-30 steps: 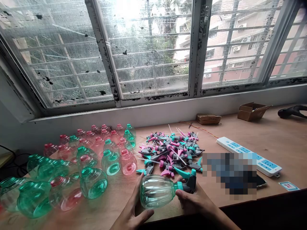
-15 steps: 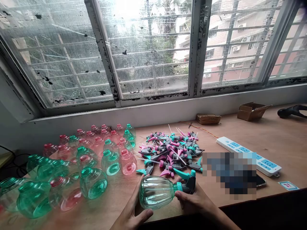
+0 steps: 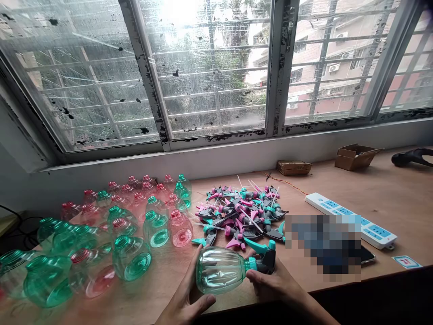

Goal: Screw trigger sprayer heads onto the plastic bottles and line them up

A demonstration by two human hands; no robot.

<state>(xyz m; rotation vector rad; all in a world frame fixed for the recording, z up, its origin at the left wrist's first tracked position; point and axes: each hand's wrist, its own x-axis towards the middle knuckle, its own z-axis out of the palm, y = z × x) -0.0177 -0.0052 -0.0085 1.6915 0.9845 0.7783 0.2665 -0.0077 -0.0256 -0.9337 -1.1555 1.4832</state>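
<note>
A clear green spray bottle (image 3: 220, 271) lies sideways in the air above the table's front edge, its base to the left. A grey and teal trigger sprayer (image 3: 265, 257) sits on its neck. My left hand (image 3: 189, 293) is wrapped round the base end, thumb below and fingers partly hidden behind the bottle. Closed at the neck, my right hand (image 3: 270, 280) has its thumb against the teal collar (image 3: 251, 263). Just beyond the bottle lies a heap of pink, teal and grey trigger sprayers (image 3: 237, 216) with thin white tubes.
Several open green bottles (image 3: 133, 264) and pink bottles (image 3: 181, 230) stand at the left. On the right are a white power strip (image 3: 352, 219), a phone partly blurred out (image 3: 368, 256) and a small card (image 3: 407, 262). Cardboard boxes (image 3: 355, 158) sit near the windows.
</note>
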